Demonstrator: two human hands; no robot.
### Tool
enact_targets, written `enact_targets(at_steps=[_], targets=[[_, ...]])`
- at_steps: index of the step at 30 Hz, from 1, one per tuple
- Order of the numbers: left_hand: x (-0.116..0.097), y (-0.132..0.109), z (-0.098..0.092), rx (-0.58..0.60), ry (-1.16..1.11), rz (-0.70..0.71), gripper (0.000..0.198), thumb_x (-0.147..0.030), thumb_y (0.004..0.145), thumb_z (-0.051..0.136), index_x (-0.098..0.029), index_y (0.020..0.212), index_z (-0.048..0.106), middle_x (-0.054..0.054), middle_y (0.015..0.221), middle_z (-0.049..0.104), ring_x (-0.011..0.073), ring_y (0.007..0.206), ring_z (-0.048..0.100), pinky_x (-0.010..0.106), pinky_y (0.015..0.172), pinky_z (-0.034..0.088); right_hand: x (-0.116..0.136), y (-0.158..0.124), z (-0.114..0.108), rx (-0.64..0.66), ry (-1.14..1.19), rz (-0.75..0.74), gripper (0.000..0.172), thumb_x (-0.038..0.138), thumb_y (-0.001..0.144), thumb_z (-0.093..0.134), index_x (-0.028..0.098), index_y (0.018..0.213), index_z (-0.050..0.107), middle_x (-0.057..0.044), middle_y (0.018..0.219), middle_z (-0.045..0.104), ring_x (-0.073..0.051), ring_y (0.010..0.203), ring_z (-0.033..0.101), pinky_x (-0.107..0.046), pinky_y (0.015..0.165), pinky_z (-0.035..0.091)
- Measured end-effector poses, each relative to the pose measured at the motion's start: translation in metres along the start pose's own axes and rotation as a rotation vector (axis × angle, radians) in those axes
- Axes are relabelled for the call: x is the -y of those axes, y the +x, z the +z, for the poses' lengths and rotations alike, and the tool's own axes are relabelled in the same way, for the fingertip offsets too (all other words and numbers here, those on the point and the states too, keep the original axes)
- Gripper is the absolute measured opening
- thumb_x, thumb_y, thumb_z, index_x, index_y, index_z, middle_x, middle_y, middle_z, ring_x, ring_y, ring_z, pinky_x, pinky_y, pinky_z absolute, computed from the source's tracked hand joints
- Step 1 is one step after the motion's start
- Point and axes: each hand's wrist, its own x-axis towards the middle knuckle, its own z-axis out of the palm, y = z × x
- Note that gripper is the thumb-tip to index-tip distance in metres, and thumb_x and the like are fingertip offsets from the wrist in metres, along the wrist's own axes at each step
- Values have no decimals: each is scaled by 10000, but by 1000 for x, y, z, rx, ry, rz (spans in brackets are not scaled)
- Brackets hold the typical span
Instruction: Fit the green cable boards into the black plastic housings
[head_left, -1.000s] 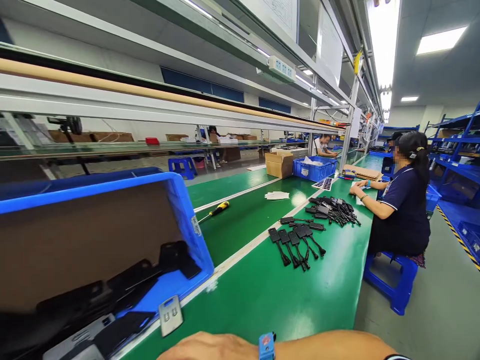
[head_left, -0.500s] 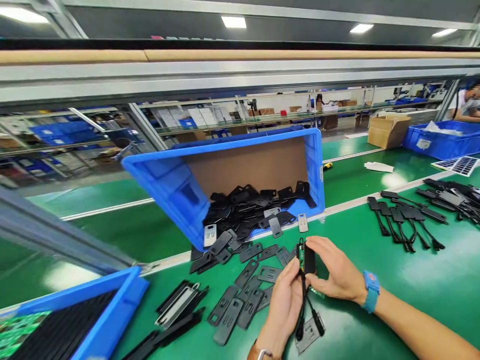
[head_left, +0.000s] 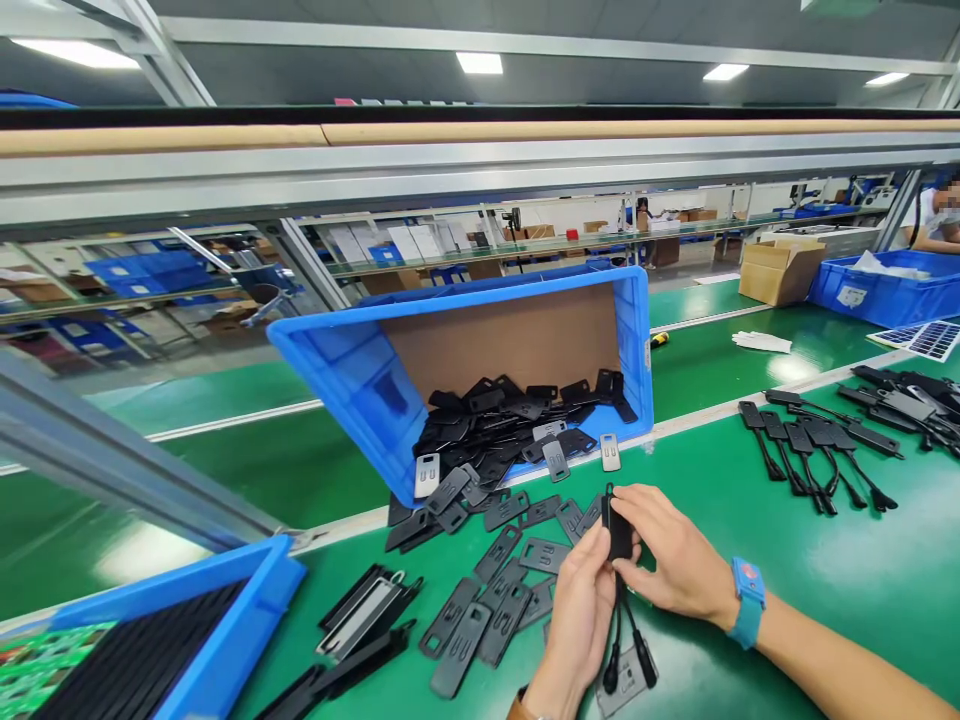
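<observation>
Both hands hold one small black plastic case [head_left: 619, 530] with two short black cables [head_left: 637, 640] hanging from its lower end. My left hand [head_left: 585, 600] grips its left side, thumb along the edge. My right hand [head_left: 671, 555] pinches it from the right, fingers at the top and thumb lower down. Beneath the cable ends lies a grey slotted plate [head_left: 624, 680] on the green table. Left of my hands, several dark slotted cover plates [head_left: 459, 650] lie scattered. Behind them a tipped blue bin [head_left: 457, 310] holds a pile of black cabled parts and plates [head_left: 487, 420].
Finished-looking black cased units with cables [head_left: 799, 440] lie in a row at the right. A blue tray [head_left: 277, 570] with green circuit boards [head_left: 52, 665] and black cases stands at lower left. Long black housings [head_left: 367, 620] lie beside it. A metal post [head_left: 135, 460] slants at left.
The case halves have come together: the green circuit board seen inside before no longer shows. Both hands stay on the case, and the view has shifted slightly.
</observation>
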Motion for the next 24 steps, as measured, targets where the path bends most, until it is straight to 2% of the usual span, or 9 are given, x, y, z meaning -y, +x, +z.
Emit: enact_targets(at_steps=[8, 12, 18, 24], targets=[[1, -1, -2, -36, 215, 60, 383, -368, 803, 758, -175, 1133, 735, 106, 1077, 717, 243, 996, 630, 330, 888, 487, 2, 0, -1, -9, -56, -40, 634, 157, 825, 581, 129, 1434, 408, -178, 1403, 515, -305, 1334, 442, -531, 1101, 434], [0, -2, -2, -4, 190, 38, 339, -388, 837, 719, -166, 1092, 747, 108, 1046, 716, 233, 967, 633, 322, 851, 497, 3, 1, -4, -11, -23, -39, 674, 138, 789, 579, 138, 1439, 398, -169, 1375, 536, -304, 1320, 459, -527, 1091, 446], [0, 0, -5, 6, 93, -2, 264, -324, 867, 689, -166, 1071, 746, 102, 1003, 726, 207, 937, 649, 301, 837, 499, 3, 2, -4, -20, 9, -36, 704, 127, 777, 580, 136, 1450, 374, -166, 1390, 520, -291, 1342, 437, -506, 1107, 437], [-2, 0, -4, -6, 91, -15, 302, -333, 830, 730, -163, 1079, 746, 109, 1019, 724, 209, 929, 652, 301, 826, 502, 3, 1, -3, -17, 2, -38, 702, 122, 776, 574, 141, 1451, 382, -169, 1380, 531, -305, 1336, 447, -528, 1093, 445]])
